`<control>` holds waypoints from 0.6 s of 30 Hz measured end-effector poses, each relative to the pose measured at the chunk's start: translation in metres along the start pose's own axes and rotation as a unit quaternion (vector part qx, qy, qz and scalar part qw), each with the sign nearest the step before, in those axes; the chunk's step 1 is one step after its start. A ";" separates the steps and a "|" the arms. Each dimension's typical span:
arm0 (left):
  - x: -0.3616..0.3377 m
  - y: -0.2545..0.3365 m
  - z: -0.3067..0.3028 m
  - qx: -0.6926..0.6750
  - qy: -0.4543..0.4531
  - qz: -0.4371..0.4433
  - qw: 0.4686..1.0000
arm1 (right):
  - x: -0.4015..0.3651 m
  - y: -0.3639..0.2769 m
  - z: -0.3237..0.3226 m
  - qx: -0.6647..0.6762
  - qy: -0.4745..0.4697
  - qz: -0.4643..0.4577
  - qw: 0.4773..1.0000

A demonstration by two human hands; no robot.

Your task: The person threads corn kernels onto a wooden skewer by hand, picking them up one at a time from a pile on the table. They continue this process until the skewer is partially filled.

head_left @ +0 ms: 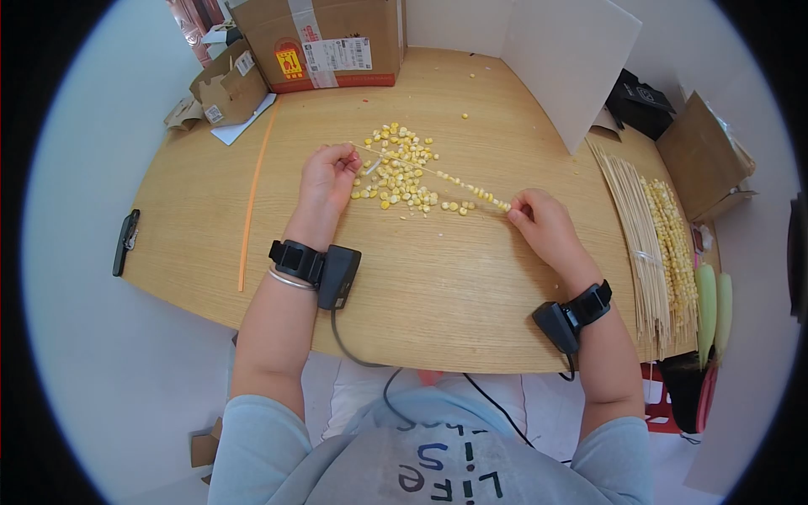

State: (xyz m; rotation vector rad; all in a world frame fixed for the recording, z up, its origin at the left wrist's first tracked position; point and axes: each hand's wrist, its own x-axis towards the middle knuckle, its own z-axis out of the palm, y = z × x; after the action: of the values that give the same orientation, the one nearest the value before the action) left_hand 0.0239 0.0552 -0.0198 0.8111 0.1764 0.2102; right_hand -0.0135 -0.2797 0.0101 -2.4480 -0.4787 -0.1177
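Note:
A thin wooden skewer [410, 162] runs slantwise between my two hands, over the table. My left hand [329, 174] pinches its bare upper end. At the other end my right hand [544, 220] has thumb and fingers closed around the skewer, beside a row of threaded corn kernels [473, 189]. Those kernels cover roughly the half nearer my right hand. Beneath the skewer and next to my left hand lies a loose pile of yellow corn kernels [402, 172], with a few scattered singly around it.
A bundle of bare skewers [633, 236] lies at the right, alongside kernel-filled skewers [670, 244] and corn cobs [707, 316]. Cardboard boxes [337, 50] stand at the back, near a white panel [568, 67]. An orange strip [257, 202] crosses the left side of the table [404, 295].

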 end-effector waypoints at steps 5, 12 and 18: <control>-0.002 -0.002 0.003 0.011 -0.001 -0.001 1.000 | 0.000 -0.001 0.000 0.012 0.004 0.002 1.000; -0.011 -0.007 0.016 0.002 -0.016 -0.017 1.000 | -0.002 -0.006 0.001 0.037 0.007 -0.004 0.999; -0.034 -0.010 0.042 0.007 -0.068 -0.045 0.997 | -0.002 -0.011 0.002 0.067 0.003 -0.016 0.998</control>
State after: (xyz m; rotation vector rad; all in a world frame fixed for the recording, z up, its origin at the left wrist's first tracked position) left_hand 0.0018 0.0107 0.0040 0.8273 0.0862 0.0684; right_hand -0.0198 -0.2717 0.0143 -2.3081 -0.5079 -0.1030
